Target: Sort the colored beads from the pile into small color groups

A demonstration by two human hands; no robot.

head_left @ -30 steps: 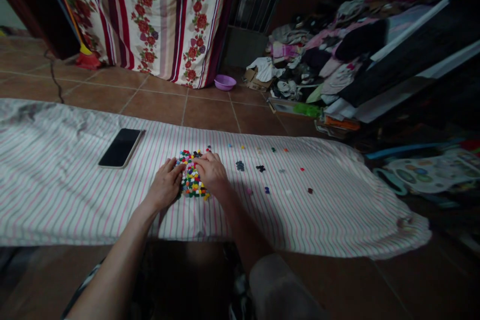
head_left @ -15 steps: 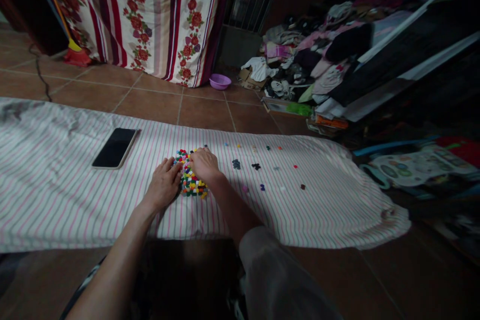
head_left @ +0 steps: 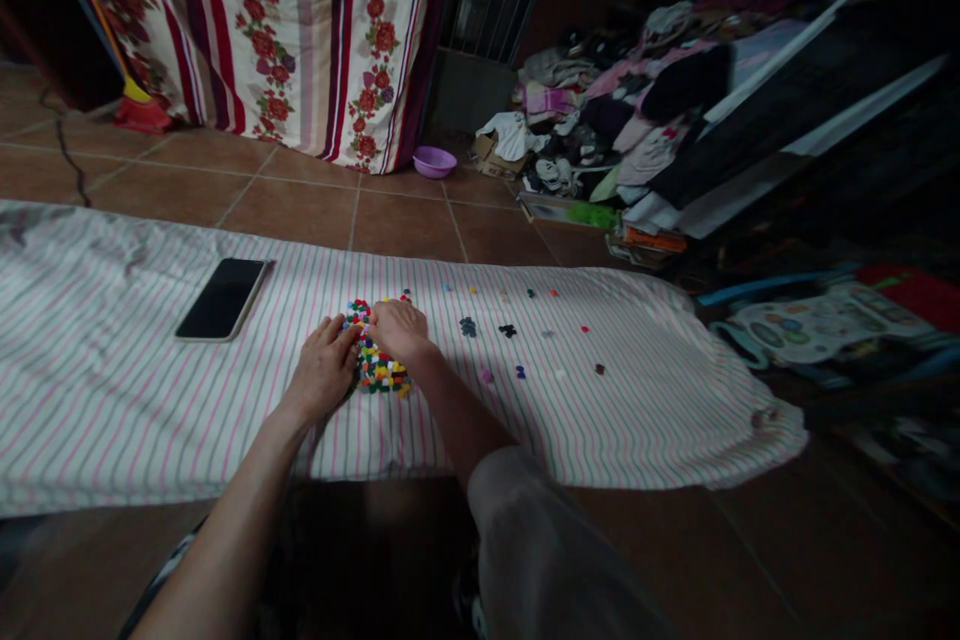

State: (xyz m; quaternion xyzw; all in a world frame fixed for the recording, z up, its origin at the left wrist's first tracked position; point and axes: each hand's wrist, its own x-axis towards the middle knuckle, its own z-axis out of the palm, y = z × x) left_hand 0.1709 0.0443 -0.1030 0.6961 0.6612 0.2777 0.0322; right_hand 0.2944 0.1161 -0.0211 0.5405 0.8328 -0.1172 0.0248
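A heap of small multicoloured bricks (head_left: 384,375) lies on the striped cloth. My left hand (head_left: 325,367) rests along the heap's left side, fingers stretched out and touching its edge. Over the upper part of the heap, my right hand (head_left: 401,328) has its fingers curled down among the bricks; whatever its fingertips pinch is hidden. To the right sit small groups sorted by colour, including dark grey bricks (head_left: 468,327), black bricks (head_left: 508,330), pink bricks (head_left: 487,375), blue bricks (head_left: 520,372) and a brown brick (head_left: 599,369).
A phone (head_left: 223,300) lies left of the heap on the striped cloth (head_left: 660,400). Beyond, on the tiled floor, are a purple basin (head_left: 434,162), a red broom (head_left: 142,112) and a pile of clothes (head_left: 600,110). A floral curtain (head_left: 315,40) hangs behind.
My right hand has shifted slightly left over the heap, its fingers more curled. My left hand stays at the heap's edge. The whole view has moved a little.
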